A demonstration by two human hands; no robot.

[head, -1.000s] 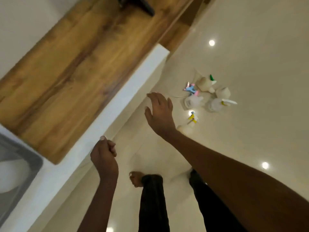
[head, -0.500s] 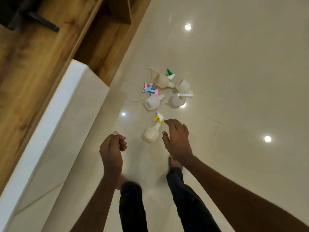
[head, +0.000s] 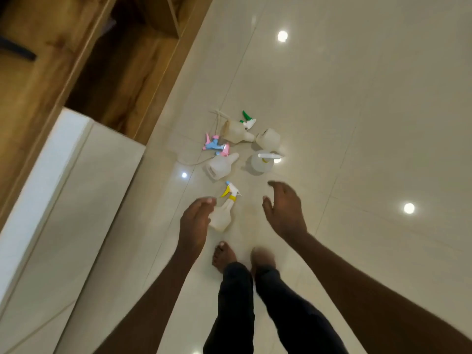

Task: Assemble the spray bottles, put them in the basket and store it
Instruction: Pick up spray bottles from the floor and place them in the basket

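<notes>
Several translucent spray bottles lie scattered on the glossy floor ahead of my feet. The nearest bottle (head: 222, 213) carries a yellow-and-white trigger head (head: 230, 192) and lies between my hands. Beyond it lie a headless bottle (head: 220, 164), a loose pink-and-blue trigger head (head: 214, 145), a bottle (head: 236, 131) with a green trigger head (head: 247, 119), a headless bottle (head: 268, 139) and a bottle with a white head (head: 261, 162). My left hand (head: 195, 218) hovers just left of the nearest bottle, fingers loosely curled and holding nothing. My right hand (head: 284, 208) is spread open to its right. No basket is visible.
A white counter block (head: 51, 180) runs along the left. Behind it stands a wooden cabinet with an open shelf compartment (head: 122, 72). My bare feet (head: 242, 256) and dark trousers are below the hands. Glossy cream floor tiles (head: 357, 123) with light reflections stretch to the right.
The view has tilted down towards the floor and closer to the bottles. My left hand has loosened from a fist and moved beside the nearest bottle. My right hand shifted right.
</notes>
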